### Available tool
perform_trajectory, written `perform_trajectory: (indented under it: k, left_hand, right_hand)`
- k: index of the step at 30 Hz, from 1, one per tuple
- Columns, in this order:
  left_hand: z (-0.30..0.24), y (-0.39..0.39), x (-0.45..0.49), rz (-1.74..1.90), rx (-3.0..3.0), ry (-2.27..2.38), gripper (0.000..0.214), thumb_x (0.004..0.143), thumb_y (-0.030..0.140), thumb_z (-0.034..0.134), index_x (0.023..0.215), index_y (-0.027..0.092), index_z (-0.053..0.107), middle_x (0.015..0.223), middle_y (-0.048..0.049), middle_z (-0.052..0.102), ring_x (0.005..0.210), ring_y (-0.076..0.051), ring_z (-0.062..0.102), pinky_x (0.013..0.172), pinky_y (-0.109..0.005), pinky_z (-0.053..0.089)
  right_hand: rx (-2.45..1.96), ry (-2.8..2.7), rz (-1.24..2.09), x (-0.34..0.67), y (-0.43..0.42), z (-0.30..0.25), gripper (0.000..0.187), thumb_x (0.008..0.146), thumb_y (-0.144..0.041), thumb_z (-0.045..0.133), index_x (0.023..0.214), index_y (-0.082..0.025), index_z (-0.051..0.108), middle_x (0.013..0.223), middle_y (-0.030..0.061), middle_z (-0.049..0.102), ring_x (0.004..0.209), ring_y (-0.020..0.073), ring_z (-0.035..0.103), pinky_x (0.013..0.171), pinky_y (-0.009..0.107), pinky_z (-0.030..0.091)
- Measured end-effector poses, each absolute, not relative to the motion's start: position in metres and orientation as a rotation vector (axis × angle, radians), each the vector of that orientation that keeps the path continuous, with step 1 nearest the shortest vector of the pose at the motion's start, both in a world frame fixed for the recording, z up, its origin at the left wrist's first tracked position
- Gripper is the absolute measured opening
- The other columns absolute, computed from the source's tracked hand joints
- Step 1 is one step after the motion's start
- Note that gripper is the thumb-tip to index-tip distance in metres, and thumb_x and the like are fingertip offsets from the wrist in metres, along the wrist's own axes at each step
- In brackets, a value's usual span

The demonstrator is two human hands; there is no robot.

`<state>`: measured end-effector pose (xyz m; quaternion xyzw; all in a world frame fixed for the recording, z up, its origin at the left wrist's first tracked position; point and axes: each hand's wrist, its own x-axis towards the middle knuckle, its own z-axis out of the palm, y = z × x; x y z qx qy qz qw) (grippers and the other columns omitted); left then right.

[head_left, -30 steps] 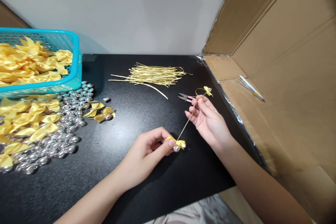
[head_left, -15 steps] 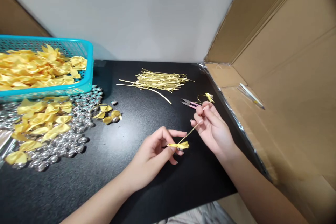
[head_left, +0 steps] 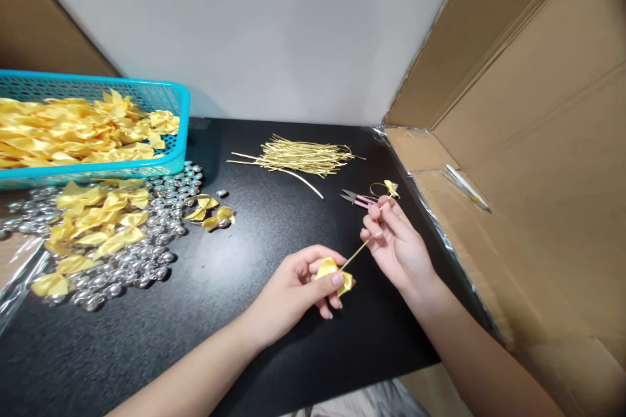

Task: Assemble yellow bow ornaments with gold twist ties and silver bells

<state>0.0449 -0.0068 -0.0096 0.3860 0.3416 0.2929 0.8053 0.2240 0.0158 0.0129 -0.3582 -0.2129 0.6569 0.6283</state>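
Yellow satin bow (head_left: 334,272) sits low and centre over the black tabletop (head_left: 254,241), pinched between thumb and forefinger of the left hand (head_left: 298,287); the other fingers curl under it. A thin gold wire tie (head_left: 355,254) runs up and right from the bow to the right hand (head_left: 394,244), whose fingertips are closed on the wire's upper part, palm turned toward the camera. Whether a silver bead hangs under the bow cannot be made out; the thumb covers that spot.

Step in hand, as I judge it: fastening the wire at the bow's centre, with the bow held steady and the wire kept taut. The next move would call for a firm pinch on the bow's knot while the right fingers work the wire around or through it, without letting the satin loops crush or the wire kink.

Just beyond the right hand lie small pink-handled snips (head_left: 356,197), and beside them a finished piece, a bow on a wire loop (head_left: 386,187). Farther back, a loose bundle of gold ties (head_left: 306,156). Well to the left: a scatter of silver beads (head_left: 147,234) with loose yellow bows (head_left: 98,221) on top, and a turquoise basket (head_left: 182,124) full of more bows. A cardboard box (head_left: 528,163) stands open along the right edge.
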Motion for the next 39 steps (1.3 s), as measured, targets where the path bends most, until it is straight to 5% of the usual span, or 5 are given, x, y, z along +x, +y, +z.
perform_trajectory:
  k: [16, 22, 28, 39]
  left_hand:
    - [-0.0098, -0.0080, 0.0449, 0.756, 0.929, 0.851, 0.029, 0.073, 0.037, 0.079, 0.073, 0.015, 0.061, 0.070, -0.0013, 0.070, 0.055, -0.009, 0.059, 0.051, -0.019, 0.048]
    - [-0.0096, -0.0068, 0.0440, 0.723, 0.890, 0.806, 0.031, 0.074, 0.038, 0.078, 0.087, 0.017, 0.061, 0.066, 0.0023, 0.063, 0.052, -0.008, 0.053, 0.049, -0.019, 0.047]
    - [-0.0134, -0.0068, 0.0409, 0.717, 0.896, 0.692, 0.039, 0.066, 0.022, 0.085, 0.097, 0.017, 0.062, 0.084, -0.0009, 0.069, 0.065, -0.008, 0.059, 0.057, -0.017, 0.046]
    - [-0.0101, -0.0059, 0.0415, 0.706, 0.789, 0.641, 0.024, 0.079, 0.023, 0.075, 0.100, 0.016, 0.065, 0.090, -0.0070, 0.075, 0.073, -0.014, 0.065, 0.067, -0.025, 0.049]
  right_hand:
    - [-0.767, -0.406, 1.541, 0.2287, 0.0222, 0.0154, 0.011, 0.077, -0.017, 0.073, 0.076, -0.021, 0.062, 0.062, -0.0059, 0.039, 0.049, 0.0071, 0.030, 0.042, 0.013, 0.038]
    - [-0.763, -0.444, 1.535, 0.2278, 0.0202, 0.0162, 0.008, 0.080, -0.023, 0.070, 0.078, -0.025, 0.063, 0.062, -0.0057, 0.033, 0.049, 0.0101, 0.026, 0.041, 0.017, 0.037]
    - [-0.692, -0.421, 1.606, 0.2265, 0.0167, 0.0172, 0.010, 0.079, -0.023, 0.073, 0.078, -0.023, 0.063, 0.061, -0.0062, 0.034, 0.050, 0.0084, 0.029, 0.044, 0.015, 0.037]
    - [-0.734, -0.469, 1.580, 0.2282, 0.0175, 0.0175, 0.009, 0.081, -0.025, 0.070, 0.079, -0.024, 0.061, 0.061, -0.0062, 0.034, 0.049, 0.0094, 0.029, 0.044, 0.017, 0.036]
